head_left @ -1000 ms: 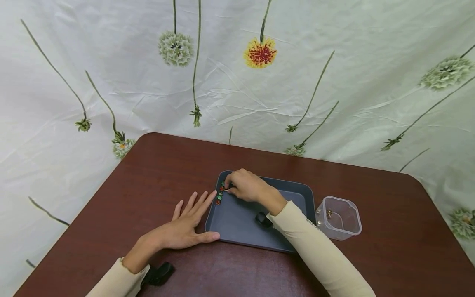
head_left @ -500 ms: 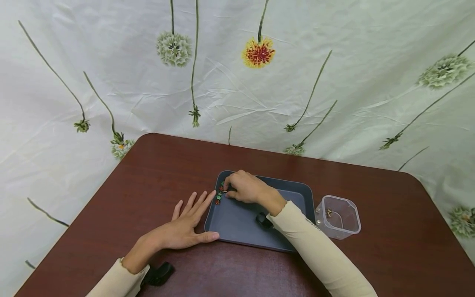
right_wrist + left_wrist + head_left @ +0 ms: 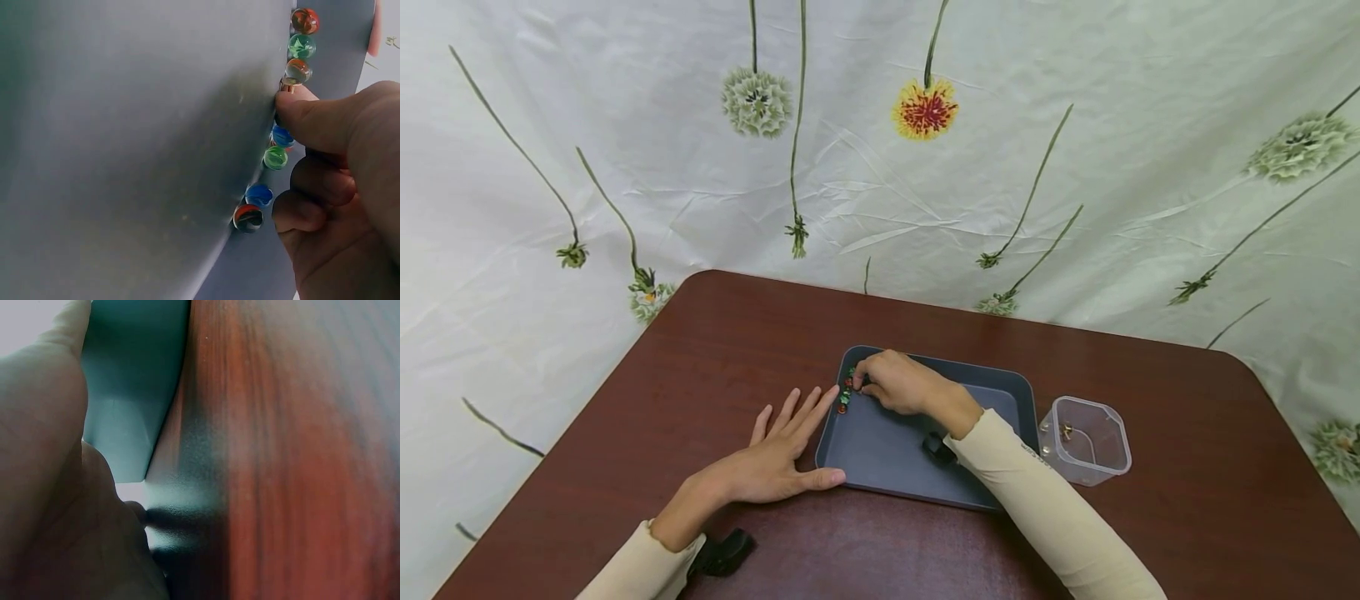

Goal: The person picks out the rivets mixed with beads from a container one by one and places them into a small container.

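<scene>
My right hand (image 3: pixel 898 381) reaches over the far left corner of the grey tray (image 3: pixel 880 454). In the right wrist view its thumb and fingertip pinch a small brass-coloured piece (image 3: pixel 287 87), mostly hidden by the fingers. Glass marbles (image 3: pixel 845 398) lie in a row along the tray's left side. Close up, an orange-and-clear marble (image 3: pixel 298 71) sits right beside the pinched piece, and a green marble (image 3: pixel 275 157) and a blue marble (image 3: pixel 259 195) lie on the other side. Fingers spread, my left hand (image 3: pixel 767 467) rests against the tray's left edge, its thumb at the near corner.
A clear plastic box (image 3: pixel 1093 442) stands just right of the tray, with a few small gold-coloured pieces (image 3: pixel 1066 432) inside. Brown tabletop (image 3: pixel 737 333) surrounds both. A flower-printed white cloth (image 3: pixel 850 183) hangs behind the table.
The right hand has shifted very slightly toward the near side along the marble row, still pinching. The left hand keeps its place at the tray's edge.
</scene>
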A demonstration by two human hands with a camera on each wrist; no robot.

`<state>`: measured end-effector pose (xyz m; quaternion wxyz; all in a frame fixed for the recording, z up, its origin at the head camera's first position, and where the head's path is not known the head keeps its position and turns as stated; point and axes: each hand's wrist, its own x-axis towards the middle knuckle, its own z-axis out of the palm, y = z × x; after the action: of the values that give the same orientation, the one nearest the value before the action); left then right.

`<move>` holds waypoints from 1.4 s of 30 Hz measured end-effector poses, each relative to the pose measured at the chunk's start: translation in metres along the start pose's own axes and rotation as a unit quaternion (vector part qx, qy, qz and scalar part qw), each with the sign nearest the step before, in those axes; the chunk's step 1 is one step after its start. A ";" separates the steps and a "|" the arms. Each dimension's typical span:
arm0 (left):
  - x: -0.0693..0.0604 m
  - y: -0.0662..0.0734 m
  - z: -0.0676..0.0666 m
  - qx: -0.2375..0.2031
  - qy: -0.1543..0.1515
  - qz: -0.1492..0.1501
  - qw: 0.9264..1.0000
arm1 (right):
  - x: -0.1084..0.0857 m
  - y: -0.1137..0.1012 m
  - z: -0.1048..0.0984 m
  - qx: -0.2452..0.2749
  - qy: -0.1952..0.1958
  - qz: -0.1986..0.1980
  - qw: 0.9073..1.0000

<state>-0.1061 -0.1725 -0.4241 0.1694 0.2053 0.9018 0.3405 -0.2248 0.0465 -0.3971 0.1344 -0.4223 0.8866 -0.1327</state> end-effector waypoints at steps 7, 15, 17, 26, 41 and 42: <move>0.002 0.000 0.001 0.000 -0.002 0.001 1.000 | -0.004 0.001 -0.001 0.008 -0.006 0.004 1.000; 0.002 0.001 0.001 -0.005 -0.003 0.005 1.000 | -0.012 0.005 -0.004 0.026 0.005 -0.001 1.000; 0.002 0.000 0.001 -0.006 -0.002 0.005 1.000 | -0.015 0.005 -0.006 0.032 0.008 0.000 0.999; 0.002 0.000 0.002 -0.001 -0.003 0.003 1.000 | -0.033 0.012 -0.015 0.053 0.042 -0.005 0.998; -0.001 0.001 0.000 -0.011 0.006 0.006 1.000 | -0.090 0.024 -0.045 0.066 0.095 0.021 0.993; -0.001 0.001 0.000 -0.010 0.005 0.006 1.000 | -0.097 0.026 -0.047 0.066 0.100 0.024 0.992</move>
<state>-0.1052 -0.1723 -0.4228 0.1645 0.2074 0.8978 0.3521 -0.2004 0.1443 -0.3504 0.0757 -0.3754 0.8948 -0.2294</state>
